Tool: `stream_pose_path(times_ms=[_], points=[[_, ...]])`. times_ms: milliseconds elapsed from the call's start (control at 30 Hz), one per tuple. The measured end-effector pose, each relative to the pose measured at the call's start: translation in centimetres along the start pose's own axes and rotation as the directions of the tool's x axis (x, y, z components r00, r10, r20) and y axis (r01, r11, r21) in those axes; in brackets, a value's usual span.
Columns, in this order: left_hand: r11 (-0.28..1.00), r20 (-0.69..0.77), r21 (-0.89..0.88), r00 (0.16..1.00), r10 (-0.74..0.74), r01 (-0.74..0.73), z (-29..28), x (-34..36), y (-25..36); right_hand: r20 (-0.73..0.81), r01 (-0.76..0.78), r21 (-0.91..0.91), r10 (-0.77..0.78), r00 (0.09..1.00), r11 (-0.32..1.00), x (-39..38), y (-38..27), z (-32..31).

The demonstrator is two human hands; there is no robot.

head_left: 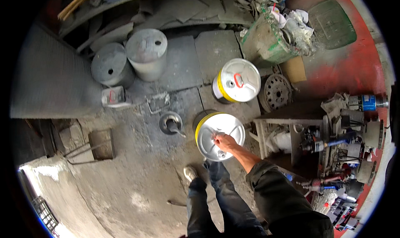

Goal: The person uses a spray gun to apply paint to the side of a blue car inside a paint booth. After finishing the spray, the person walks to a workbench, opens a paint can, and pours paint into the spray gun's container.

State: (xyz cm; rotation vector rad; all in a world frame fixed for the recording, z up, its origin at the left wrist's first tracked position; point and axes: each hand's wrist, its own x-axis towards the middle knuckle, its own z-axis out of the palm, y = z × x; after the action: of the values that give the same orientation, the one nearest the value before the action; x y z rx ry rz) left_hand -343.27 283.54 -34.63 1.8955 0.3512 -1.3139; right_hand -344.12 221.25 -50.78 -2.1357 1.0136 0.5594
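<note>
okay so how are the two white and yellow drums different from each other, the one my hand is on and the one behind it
The near drum has your right hand on its lid, while the far drum stands untouched. The far drum carries a red handle loop on its lid; the near drum's lid shows no red. The far drum leans a little, showing its white side, while the near drum is seen almost straight down. Both have silvery lids and a yellow band at the rim.

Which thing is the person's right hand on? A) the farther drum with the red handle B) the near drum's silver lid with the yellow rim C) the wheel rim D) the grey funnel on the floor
B: the right hand rests on top of the near drum's silver lid, fingers at its middle; the drum with the red handle stands farther off, untouched.
</note>
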Motion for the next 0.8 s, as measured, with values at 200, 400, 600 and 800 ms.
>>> stream_pose_path(times_ms=[200, 400, 600, 800], points=[[0.987, -0.102, -0.035, 0.982, -0.157, 0.154, 6.1, -0.2, 2.6, 0.058, 0.008, -0.087, -0.003, 0.998, 0.996, 4.7, -1.0, -3.7], [0.972, -0.088, 0.007, 0.968, -0.233, 0.235, 9.6, 0.2, 8.3, -0.001, 0.026, 0.031, -0.026, 1.000, 0.999, 10.0, 2.6, -3.6], [0.960, -0.102, 0.019, 0.956, -0.275, 0.278, 12.1, -0.2, 11.2, -0.522, 0.268, -0.014, -0.235, 0.820, 0.963, 11.1, 1.2, -14.7], [0.953, -0.045, 0.102, 0.958, -0.282, 0.285, 12.7, 1.3, 13.6, -0.556, -0.240, 0.073, 0.240, 0.796, 0.968, 16.8, 15.8, -18.2]])
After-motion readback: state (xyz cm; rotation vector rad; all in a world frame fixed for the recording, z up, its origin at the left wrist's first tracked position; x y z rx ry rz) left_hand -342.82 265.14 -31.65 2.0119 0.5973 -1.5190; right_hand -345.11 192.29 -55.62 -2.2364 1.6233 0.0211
